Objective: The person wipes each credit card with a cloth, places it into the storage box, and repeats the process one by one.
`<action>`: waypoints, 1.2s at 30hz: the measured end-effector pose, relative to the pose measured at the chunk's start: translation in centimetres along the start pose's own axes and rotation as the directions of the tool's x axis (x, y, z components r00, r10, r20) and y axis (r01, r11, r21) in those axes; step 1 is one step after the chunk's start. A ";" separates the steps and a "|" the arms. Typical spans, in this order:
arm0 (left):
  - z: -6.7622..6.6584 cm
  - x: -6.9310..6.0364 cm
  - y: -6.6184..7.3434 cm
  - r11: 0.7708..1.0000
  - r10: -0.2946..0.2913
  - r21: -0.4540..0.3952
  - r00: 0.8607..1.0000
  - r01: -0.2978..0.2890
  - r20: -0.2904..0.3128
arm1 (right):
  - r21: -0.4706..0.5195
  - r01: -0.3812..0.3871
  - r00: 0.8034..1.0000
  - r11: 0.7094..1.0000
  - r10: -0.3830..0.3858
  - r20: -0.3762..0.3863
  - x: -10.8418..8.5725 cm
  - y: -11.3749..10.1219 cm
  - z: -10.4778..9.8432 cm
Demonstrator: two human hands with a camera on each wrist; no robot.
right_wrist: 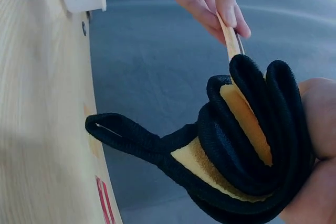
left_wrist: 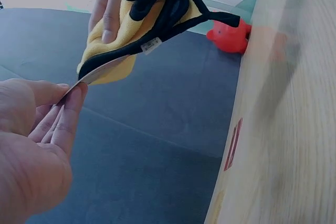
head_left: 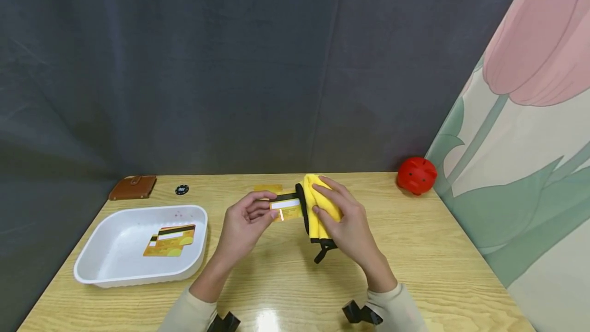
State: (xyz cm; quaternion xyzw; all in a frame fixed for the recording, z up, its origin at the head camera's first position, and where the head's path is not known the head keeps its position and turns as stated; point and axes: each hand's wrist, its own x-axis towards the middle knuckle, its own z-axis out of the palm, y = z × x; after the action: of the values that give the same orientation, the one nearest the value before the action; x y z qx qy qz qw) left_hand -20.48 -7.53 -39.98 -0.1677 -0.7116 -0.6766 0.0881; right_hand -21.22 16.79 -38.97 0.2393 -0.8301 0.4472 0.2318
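My left hand pinches the left end of a bank card between thumb and fingers, and my right hand grips a folded yellow cloth. The card is held up at the centre of the frame, its right end hidden at the cloth's edge.

I'd expect the card to be light, slick and stiff but bendable, best held by its short end or rims; the cloth should be soft and floppy, best gripped through its folds.

The card is yellow-orange with a black stripe above a white strip; the cloth has black edging and a hanging loop.

Behind, another card lies on the worktop. At lower left, a white tray holds two overlapping cards.
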 end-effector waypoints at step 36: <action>-21.7 -4.0 -0.7 0.891 -0.199 0.416 0.980 0.182 -0.003 | 0.082 -0.221 0.966 0.972 0.230 -0.120 0.5 1.8 -4.0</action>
State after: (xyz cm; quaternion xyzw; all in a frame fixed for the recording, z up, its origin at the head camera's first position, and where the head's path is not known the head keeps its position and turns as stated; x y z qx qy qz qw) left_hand -19.18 -29.62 -40.53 -0.0882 -0.8535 -0.5120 0.0408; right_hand -21.97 21.00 -37.81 0.1217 -0.8197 0.5129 0.2240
